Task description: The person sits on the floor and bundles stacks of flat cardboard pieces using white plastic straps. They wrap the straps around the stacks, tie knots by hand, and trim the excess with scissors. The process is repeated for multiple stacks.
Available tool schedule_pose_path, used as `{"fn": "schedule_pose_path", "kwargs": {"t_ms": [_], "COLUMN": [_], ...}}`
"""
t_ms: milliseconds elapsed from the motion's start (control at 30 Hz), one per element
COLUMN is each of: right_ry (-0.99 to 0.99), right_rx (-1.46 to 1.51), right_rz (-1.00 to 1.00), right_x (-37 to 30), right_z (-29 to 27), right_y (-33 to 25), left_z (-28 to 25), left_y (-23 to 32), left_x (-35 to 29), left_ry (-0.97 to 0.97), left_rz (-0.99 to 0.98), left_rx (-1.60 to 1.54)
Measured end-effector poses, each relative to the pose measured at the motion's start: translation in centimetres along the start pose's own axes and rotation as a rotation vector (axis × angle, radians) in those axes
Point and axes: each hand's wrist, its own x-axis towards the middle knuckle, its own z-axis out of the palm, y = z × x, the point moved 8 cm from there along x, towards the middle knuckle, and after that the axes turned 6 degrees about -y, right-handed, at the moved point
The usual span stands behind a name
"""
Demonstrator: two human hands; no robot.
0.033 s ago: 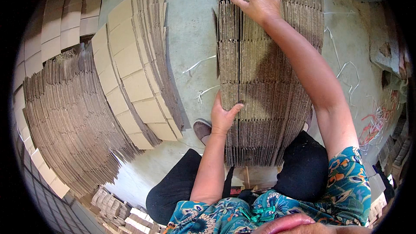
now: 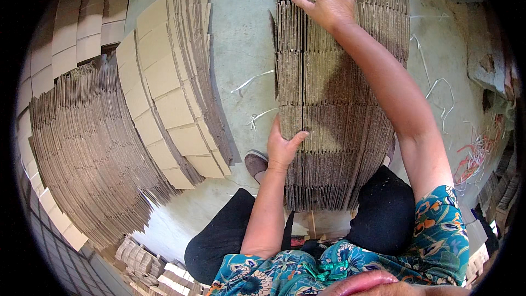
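A long bundle of flat brown cardboard sheets point(image 2: 334, 82) stands on edge in front of me, its slotted edges facing up and a dark gap running along its left part. My left hand point(image 2: 282, 148) rests against the near left side of this stack, thumb spread over the top edges; some of its fingers are hidden down the side. At the far end, my right hand point(image 2: 329, 1) lies over the upper edges with fingers spread and partly bent. No separate sheet shows in either hand.
Leaning cardboard sheets point(image 2: 170, 98) fan out at the left, beside a large curved stack point(image 2: 93, 142). White strap pieces point(image 2: 253, 80) lie on the pale floor point(image 2: 241, 38). Tangled red and white strapping point(image 2: 479, 151) is at the right. My shoe point(image 2: 255, 164) is left of the bundle.
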Motion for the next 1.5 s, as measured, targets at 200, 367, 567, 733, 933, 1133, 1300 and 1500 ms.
{"fn": "schedule_pose_path", "kwargs": {"t_ms": [200,367,567,733,933,1133,1300,1500], "right_ry": [0.031,0.000,-0.002,-0.056,-0.036,0.053,0.082,0.129], "right_rx": [0.054,0.021,0.007,-0.013,0.019,0.040,-0.055,-0.169], "right_rz": [0.008,-0.037,-0.016,0.004,-0.016,-0.078,-0.095,-0.101], "right_x": [0.5,0.5,-0.4,-0.3,0.0,-0.1,-0.4,0.8], "right_z": [0.5,1.0,-0.6,-0.1,1.2,1.7,1.8,3.3], "right_y": [0.6,0.3,-1.5,-1.4,-0.5,-0.4,-1.0,1.7], "left_z": [0.2,0.2,0.3,0.4,-1.0,-6.0,-11.2,-19.2], "left_y": [0.2,0.1,0.4,0.0,-1.3,-1.2,5.6,16.2], "left_x": [0.0,0.0,0.0,0.0,0.0,-0.1,-1.9,-3.1], "left_ry": [-0.017,-0.012,-0.023,-0.003,0.034,0.178,0.434,0.792], "left_rz": [-0.036,-0.019,-0.031,0.006,-0.046,-0.126,-0.012,0.013], "left_rx": [0.007,-0.009,-0.022,0.045,0.052,0.125,0.394,0.866]}}
